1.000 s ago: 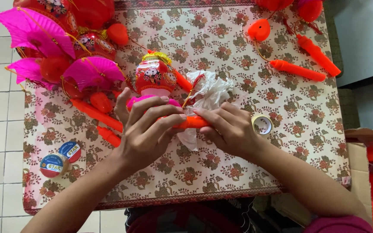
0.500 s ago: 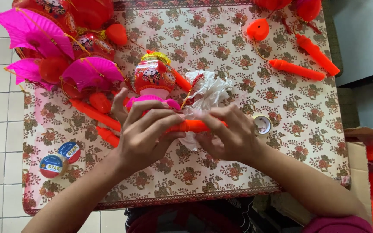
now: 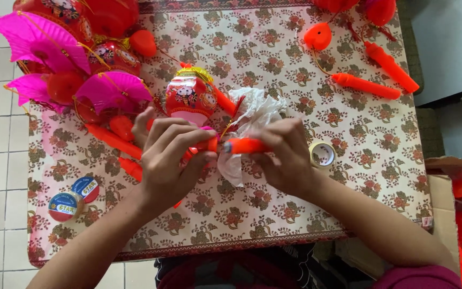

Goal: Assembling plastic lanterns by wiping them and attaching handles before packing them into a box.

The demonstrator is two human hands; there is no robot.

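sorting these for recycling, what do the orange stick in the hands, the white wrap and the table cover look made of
Orange stick: likely plastic, smooth and evenly bright. White wrap: thin crinkly film or tissue, bunched; hard to tell which. Table cover: probably printed cloth or vinyl, flat flower pattern.

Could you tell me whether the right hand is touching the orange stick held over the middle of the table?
Touching. The head view shows the right hand with its fingers wrapped over one end of the orange stick, with no gap visible between them.

Upper left: pink paper fans (image 3: pixel 33 40), red lanterns (image 3: pixel 108 16). Upper right: loose orange sticks (image 3: pixel 366 85). Lower left: two tape rolls (image 3: pixel 75 198). Centre right: small clear tape roll (image 3: pixel 323 154). All lay upon floral tablecloth (image 3: pixel 274 214).
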